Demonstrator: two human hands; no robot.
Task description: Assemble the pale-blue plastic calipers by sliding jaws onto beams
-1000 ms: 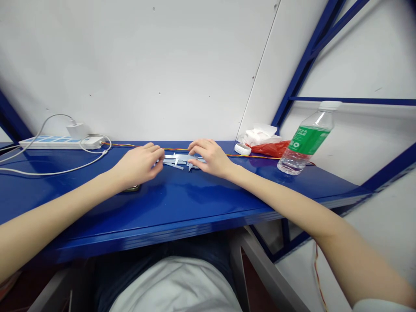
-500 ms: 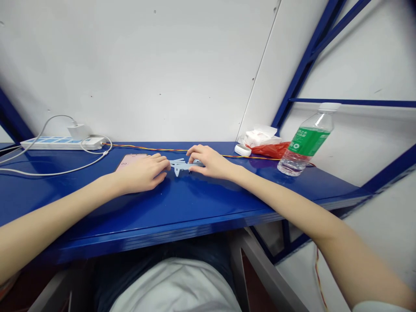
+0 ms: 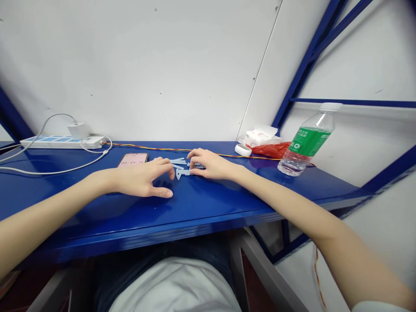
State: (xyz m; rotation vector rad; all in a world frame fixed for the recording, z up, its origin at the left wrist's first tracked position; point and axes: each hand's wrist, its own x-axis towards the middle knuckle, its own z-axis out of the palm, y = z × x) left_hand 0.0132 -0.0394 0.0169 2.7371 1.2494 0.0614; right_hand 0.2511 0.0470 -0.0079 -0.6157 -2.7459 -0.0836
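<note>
Light blue flat pieces lie on the blue table (image 3: 195,203) between my two hands. Several thin strips (image 3: 178,161) are fanned out there, and a notched piece with a triangular end (image 3: 182,173) sits just in front of them. My right hand (image 3: 208,164) is curled over the right end of the notched piece, thumb and fingertips at it, and more pieces show under the palm. My left hand (image 3: 147,177) is held over the table left of the pieces, thumb and fingers apart, with nothing in it. A phone (image 3: 134,159) showing a timer lies partly behind my left hand.
At the back left a power strip (image 3: 48,142) carries a white charger (image 3: 78,130) with a looping cable. A white device (image 3: 242,150), tissues (image 3: 261,136), a red bag (image 3: 271,150) and a bottle (image 3: 307,141) stand on the right. A thin wire runs along the back.
My left hand has opened, its thumb moving toward me and away from the pieces. The notched piece has come nearer to me, apart from the strips. More of the phone shows.
</note>
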